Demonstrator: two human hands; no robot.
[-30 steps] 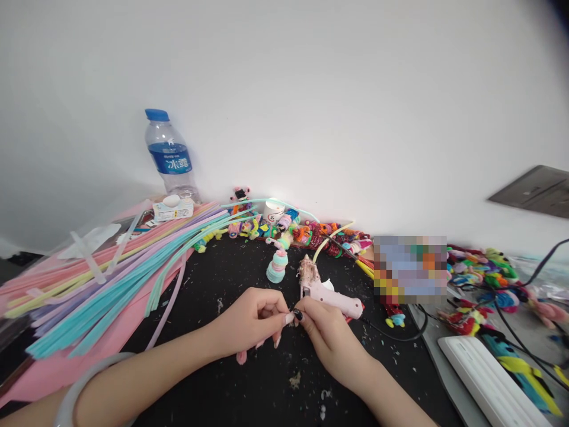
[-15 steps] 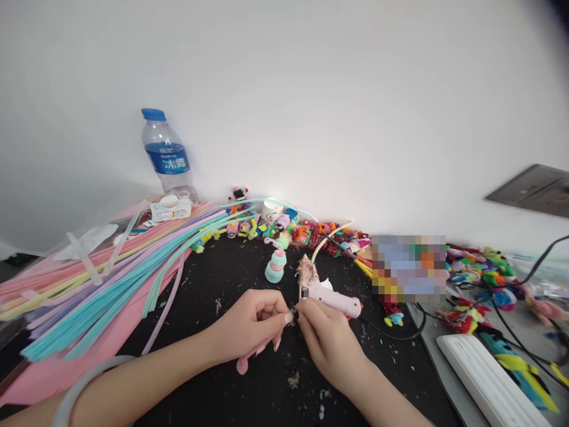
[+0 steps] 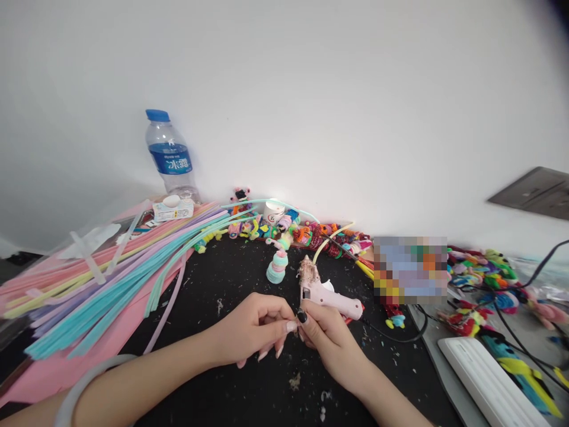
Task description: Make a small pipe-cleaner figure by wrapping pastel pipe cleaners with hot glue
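My left hand (image 3: 262,326) is closed in a pinch above the black work surface (image 3: 200,391). Only a small pink bit of the pipe cleaner (image 3: 241,363) shows under its fingers; the rest is hidden. My right hand (image 3: 329,332) meets it fingertip to fingertip, thumb and forefinger pressed together, and what lies between them cannot be made out. Just beyond the right hand a pale pink glue gun (image 3: 333,298) lies on its side, nozzle pointing away. A small stacked figure of mint and pink pipe cleaner (image 3: 276,270) stands upright to the left of the glue gun.
Bundled pastel pipe cleaners (image 3: 111,284) spread over the left side, with a water bottle (image 3: 171,154) behind them. Finished colourful figures (image 3: 306,234) line the wall, near a white paper cup (image 3: 272,211). A white power strip (image 3: 480,379) and black cables lie at right.
My right thumb has turned up into sight and both hands' fingertips have come together. The pink pipe cleaner's coiled end, plain before under my left hand, is now mostly hidden.
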